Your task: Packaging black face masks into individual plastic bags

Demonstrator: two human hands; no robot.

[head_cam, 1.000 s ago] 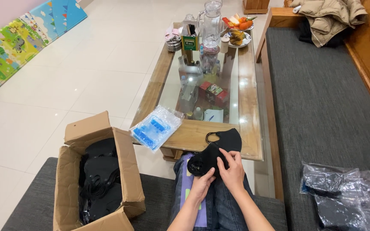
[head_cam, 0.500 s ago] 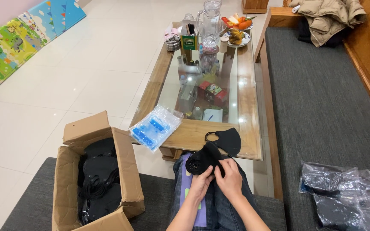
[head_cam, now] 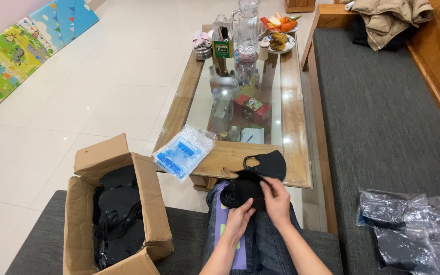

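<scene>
Both hands close on a bundle of black masks [head_cam: 243, 189] over the lap, left hand [head_cam: 239, 220] gripping beneath, right hand [head_cam: 277, 199] pinching its top, near the table [head_cam: 296, 168] edge.

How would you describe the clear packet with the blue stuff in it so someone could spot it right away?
Start at the long glass-topped coffee table with the wooden frame. On its near left corner lies the clear plastic packet, partly overhanging the edge, just above the open cardboard box. It is the only blue thing there; the masks nearby are black.
</scene>
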